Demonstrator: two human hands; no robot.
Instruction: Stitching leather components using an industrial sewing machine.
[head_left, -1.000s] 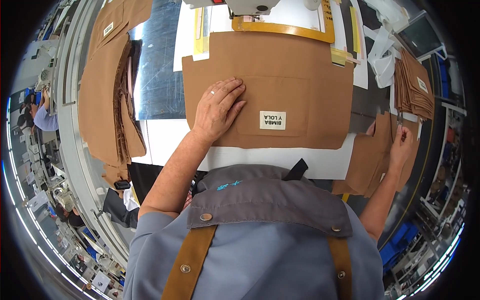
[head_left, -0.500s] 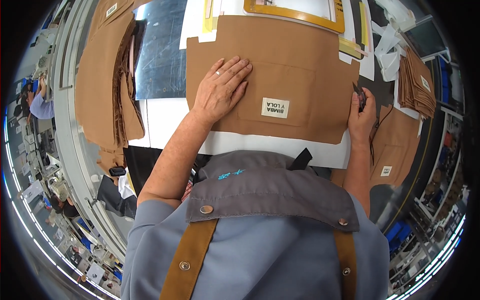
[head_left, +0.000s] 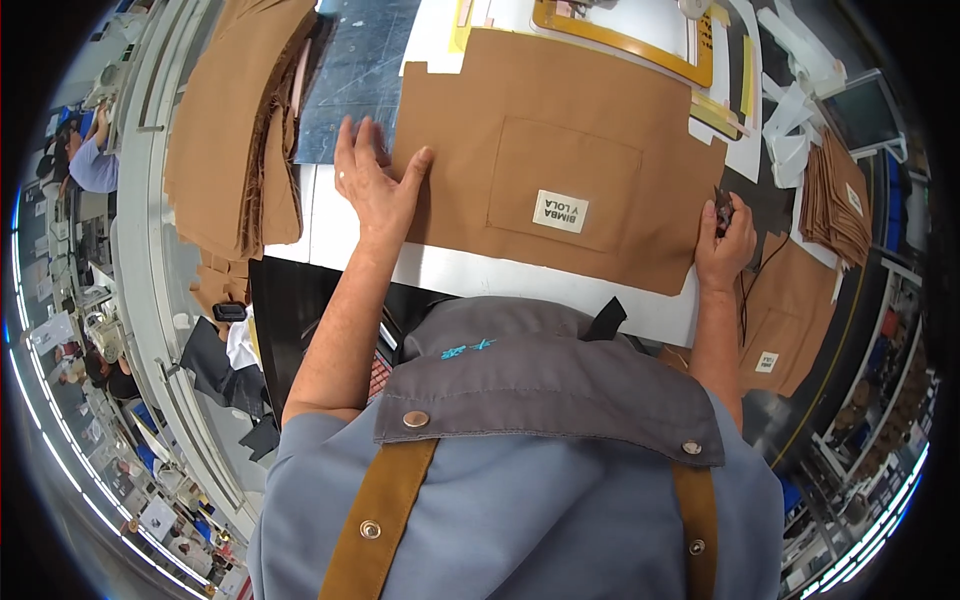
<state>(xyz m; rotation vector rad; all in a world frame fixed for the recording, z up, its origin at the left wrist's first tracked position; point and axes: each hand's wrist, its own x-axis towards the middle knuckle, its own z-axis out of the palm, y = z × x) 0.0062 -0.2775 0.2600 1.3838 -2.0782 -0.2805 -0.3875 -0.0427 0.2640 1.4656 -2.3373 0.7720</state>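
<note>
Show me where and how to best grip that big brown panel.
Probably pinch the brown panel by its left edge, coming from the left: it lies flat, and the open left hand is at that edge, while the right hand holds a small dark tool.

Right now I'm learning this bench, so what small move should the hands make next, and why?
I'd probably close the left hand on the left edge of the brown cloth: its thumb overlaps that edge while its spread fingers point over the metal sheet. The right hand, holding a small dark tool, is at the opposite edge.
</note>
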